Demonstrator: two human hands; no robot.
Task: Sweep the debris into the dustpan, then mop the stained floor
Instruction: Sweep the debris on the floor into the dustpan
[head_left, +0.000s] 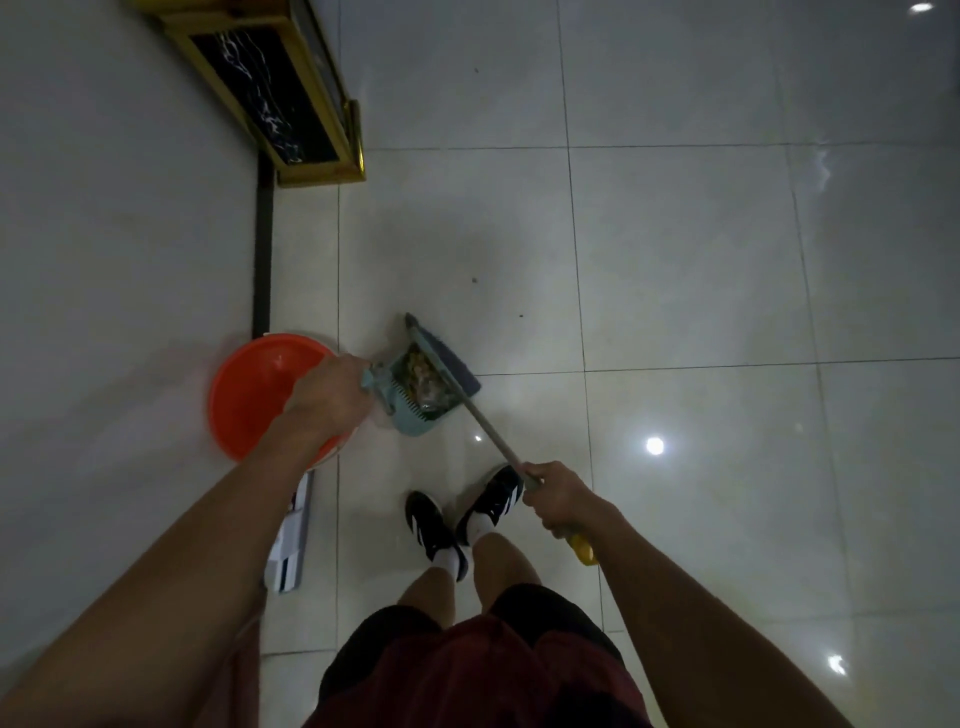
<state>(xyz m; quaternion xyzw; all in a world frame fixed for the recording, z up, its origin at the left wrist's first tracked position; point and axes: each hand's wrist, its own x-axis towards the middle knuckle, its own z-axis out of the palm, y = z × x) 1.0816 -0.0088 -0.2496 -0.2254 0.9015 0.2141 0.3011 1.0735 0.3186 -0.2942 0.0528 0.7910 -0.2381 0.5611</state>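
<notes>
Fingers of my left hand (332, 395) are wrapped round the top of the dustpan's handle, with the pale blue dustpan (415, 410) sitting on the floor just past my knuckles. My right hand (558, 496) grasps the broom handle (491, 428) low on its grey shaft, and the yellow end of that handle sticks out behind my fist. From that grip the shaft runs up and to the left, across the dustpan's right edge, to the dark broom head (452, 361), which lies against the far side of the pan. I can see a heap of brownish debris (423, 376) inside the pan, close up against the bristles. A couple of small dark specks (474, 280) lie on the tiles further out, well apart from the pan.

Just left of my left hand stands an orange bucket (249, 395), partly hidden by my wrist. Below it, near the wall, a flat white and dark mop head (291, 540) lies on the floor. My two black shoes (431, 525) stand between the mop and my right hand. Further off, a gold-framed dark panel (280, 98) leans at the base of the wall. The glossy tile floor (701, 260) reflects ceiling lights.
</notes>
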